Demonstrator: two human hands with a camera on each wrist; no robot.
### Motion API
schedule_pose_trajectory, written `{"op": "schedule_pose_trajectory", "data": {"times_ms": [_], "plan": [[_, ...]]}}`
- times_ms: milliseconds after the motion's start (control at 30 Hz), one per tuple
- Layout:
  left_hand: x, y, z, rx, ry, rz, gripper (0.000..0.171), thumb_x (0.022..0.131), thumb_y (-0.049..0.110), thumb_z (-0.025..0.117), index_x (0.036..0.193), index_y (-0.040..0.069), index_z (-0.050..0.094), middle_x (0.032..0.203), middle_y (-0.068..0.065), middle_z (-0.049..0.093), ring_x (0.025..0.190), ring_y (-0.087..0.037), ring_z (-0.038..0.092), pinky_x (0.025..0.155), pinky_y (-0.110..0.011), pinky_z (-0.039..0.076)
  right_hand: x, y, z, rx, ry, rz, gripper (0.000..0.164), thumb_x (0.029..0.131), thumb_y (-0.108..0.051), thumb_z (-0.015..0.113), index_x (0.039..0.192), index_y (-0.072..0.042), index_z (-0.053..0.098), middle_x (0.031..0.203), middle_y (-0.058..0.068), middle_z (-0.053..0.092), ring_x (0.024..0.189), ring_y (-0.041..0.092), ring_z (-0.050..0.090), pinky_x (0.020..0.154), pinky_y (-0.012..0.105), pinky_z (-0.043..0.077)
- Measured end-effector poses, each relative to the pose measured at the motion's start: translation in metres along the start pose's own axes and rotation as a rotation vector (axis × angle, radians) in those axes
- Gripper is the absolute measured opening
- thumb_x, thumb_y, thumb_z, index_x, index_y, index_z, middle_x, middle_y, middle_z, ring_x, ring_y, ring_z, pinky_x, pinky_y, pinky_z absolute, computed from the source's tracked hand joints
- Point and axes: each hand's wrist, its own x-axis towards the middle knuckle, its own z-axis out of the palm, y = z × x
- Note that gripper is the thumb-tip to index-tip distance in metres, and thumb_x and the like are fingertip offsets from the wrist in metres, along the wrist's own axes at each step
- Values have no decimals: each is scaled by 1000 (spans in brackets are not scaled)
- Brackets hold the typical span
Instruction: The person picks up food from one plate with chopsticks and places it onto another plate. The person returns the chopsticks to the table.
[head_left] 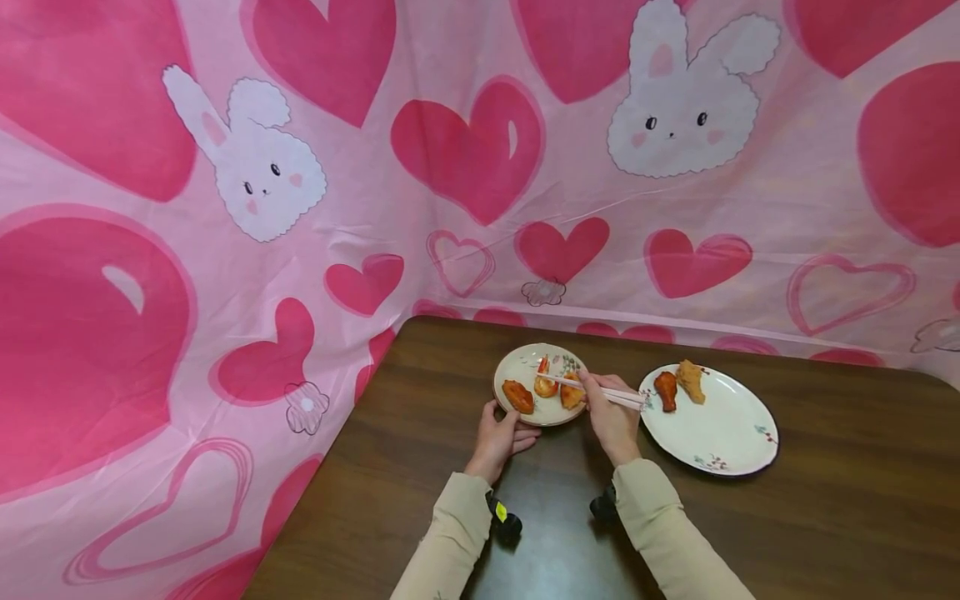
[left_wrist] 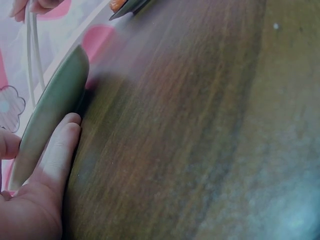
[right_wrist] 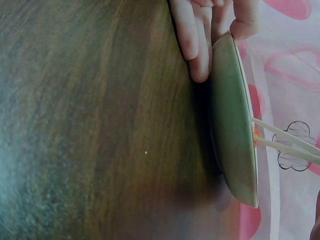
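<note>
In the head view my left hand (head_left: 498,442) grips the near left rim of a small round plate (head_left: 519,367). The left wrist view shows the thumb at the plate's rim and the fingers along its underside (left_wrist: 55,110). My right hand (head_left: 617,423) holds pale chopsticks (head_left: 621,395), their tips at an orange-and-white food piece (head_left: 545,387) in the plate's middle. Whether the tips pinch it is too small to tell. A browned chicken wing (head_left: 518,397) lies at the left, and another golden piece (head_left: 572,393) at the right, partly behind the chopsticks.
Right of my right hand, a large oval white plate (head_left: 720,425) carries a reddish drumstick (head_left: 665,390) and a fried chicken piece (head_left: 689,381). Both plates stand on a brown wooden table (head_left: 847,467). Pink heart-patterned cloth (head_left: 465,158) hangs behind the table and along its left side.
</note>
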Motion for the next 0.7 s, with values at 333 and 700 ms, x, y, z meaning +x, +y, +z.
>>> {"op": "schedule_pose_trajectory", "data": {"times_ms": [333, 700], "plan": [[-2, 2, 2, 6, 6, 8, 55, 101, 14, 44, 148, 5, 17, 97, -22, 71, 80, -23, 73, 73, -36, 61, -2, 3, -2, 35, 38, -9, 27, 89, -28, 70, 95, -3, 76, 80, 21, 66, 53, 0, 52, 46, 12, 42], [-1, -1, 2, 1, 1, 23, 55, 101, 14, 45, 147, 3, 17, 100, -26, 70, 83, -28, 73, 74, -37, 61, -3, 2, -5, 91, 53, -9, 26, 88, -25, 71, 96, 0, 75, 76, 10, 66, 54, 2, 56, 47, 11, 45]]}}
